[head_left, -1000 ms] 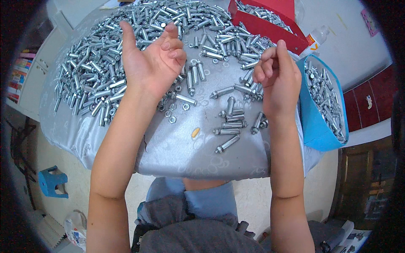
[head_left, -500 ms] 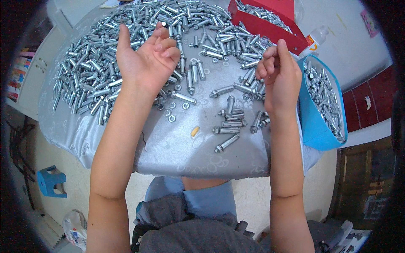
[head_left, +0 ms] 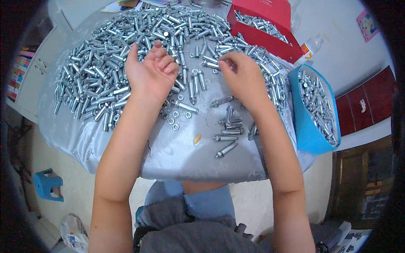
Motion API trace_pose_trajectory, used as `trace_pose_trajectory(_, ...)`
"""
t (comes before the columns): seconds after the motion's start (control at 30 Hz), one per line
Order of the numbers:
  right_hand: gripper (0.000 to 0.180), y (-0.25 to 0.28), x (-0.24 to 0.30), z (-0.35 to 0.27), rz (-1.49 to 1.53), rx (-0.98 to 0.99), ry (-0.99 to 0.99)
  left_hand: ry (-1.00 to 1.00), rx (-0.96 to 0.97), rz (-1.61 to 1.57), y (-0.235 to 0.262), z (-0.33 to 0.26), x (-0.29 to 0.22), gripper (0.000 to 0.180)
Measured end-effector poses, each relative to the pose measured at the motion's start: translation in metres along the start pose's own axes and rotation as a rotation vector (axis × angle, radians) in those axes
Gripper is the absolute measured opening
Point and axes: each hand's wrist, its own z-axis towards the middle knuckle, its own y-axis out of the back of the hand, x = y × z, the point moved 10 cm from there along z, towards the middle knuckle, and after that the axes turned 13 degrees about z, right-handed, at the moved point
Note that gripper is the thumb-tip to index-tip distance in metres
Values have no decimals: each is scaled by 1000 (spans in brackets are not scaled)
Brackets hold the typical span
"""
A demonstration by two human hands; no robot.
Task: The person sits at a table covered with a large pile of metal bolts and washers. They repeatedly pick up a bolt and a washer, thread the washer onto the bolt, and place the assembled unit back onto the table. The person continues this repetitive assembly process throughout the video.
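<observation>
Palm up, my left hand (head_left: 151, 78) hovers at the near edge of a large heap of silver expansion bolts (head_left: 101, 71). Its thumb stands apart from the loosely bent fingers, and nothing shows in it. My right hand (head_left: 245, 80) is back up over the right part of the heap, fingers curled inward; whatever they may hold is hidden. Several sleeved bolts (head_left: 230, 131) lie loose below that wrist. Loose nuts (head_left: 176, 114) rest by my left wrist, and a few bolts (head_left: 196, 84) lie between my hands.
A red box (head_left: 263, 36) of bolts stands at the back right beside a clear bottle (head_left: 311, 47). The blue bin (head_left: 310, 137), filled with bolts, is at the table's right edge. A small yellow piece (head_left: 197, 138) lies on the silver tablecloth (head_left: 177, 164). A blue stool (head_left: 48, 184) stands at left.
My right hand has swung left from beside the blue bin to over the bolts, turning its back up. My left hand has barely moved. The whole view has shifted slightly.
</observation>
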Motion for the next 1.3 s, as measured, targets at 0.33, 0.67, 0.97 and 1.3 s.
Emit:
trace_pose_trajectory(0.33,24,-89,-69,96,-270,208,-78,63,-64,-63,4,3,9,42)
trace_pose_trajectory(0.67,33,-87,-58,89,-368,280,-166,-11,-152,-50,19,1,1,36)
trace_pose_trajectory(0.97,24,-72,-51,75,-407,368,-111,-15,-42,-35,4,4,-1,32)
trace_pose_trajectory(1.3,27,-65,-49,75,-407,123,-61,-32,-147,-31,17,7,-6,29)
